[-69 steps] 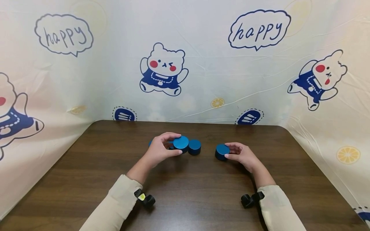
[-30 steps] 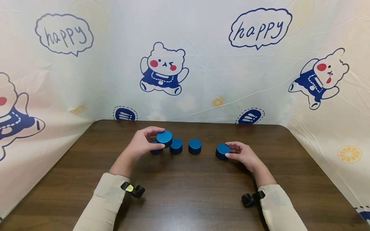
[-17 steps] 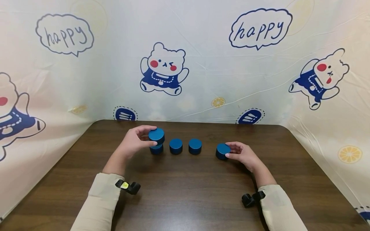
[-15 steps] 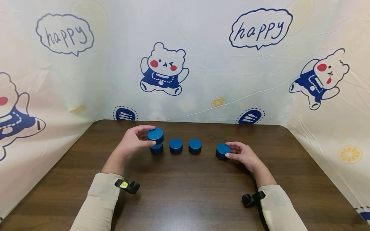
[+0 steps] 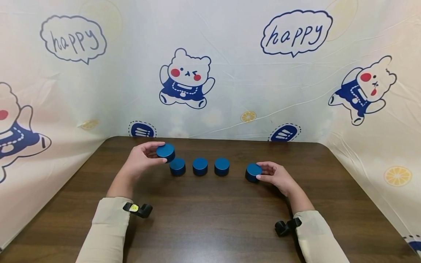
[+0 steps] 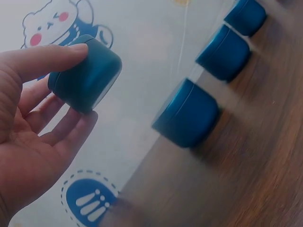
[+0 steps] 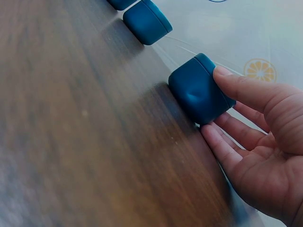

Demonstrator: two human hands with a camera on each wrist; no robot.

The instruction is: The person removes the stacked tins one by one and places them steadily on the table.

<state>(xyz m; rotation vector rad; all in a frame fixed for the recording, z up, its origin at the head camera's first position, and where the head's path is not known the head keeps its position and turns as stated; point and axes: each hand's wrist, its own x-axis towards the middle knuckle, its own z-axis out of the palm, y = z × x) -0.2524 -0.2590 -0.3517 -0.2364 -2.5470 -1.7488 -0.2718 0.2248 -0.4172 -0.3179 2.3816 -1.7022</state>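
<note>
My left hand (image 5: 139, 160) pinches a small round blue tin (image 5: 165, 152) between thumb and fingers, holding it up off the table. In the left wrist view the held tin (image 6: 90, 73) is slightly tilted, with a lid seam near its top. Three matching tins stand in a row just to its right: the nearest (image 5: 177, 167), the middle one (image 5: 200, 167) and the last (image 5: 222, 167). Farther right, my right hand (image 5: 279, 179) grips another blue tin (image 5: 253, 172), which rests on the table. The right wrist view shows the thumb and fingertips against this tin (image 7: 196, 90).
The brown wooden table (image 5: 210, 219) has rounded far corners. Behind it hangs a pale curtain (image 5: 236, 73) printed with bears, orange slices and "happy" bubbles. A black wrist camera (image 5: 139, 210) sits at the left cuff, another black camera (image 5: 286, 227) at the right.
My left hand has carried its tin leftwards, past the row and beyond its left end, uncovering the three standing tins. The right hand and its tin have stayed in place.
</note>
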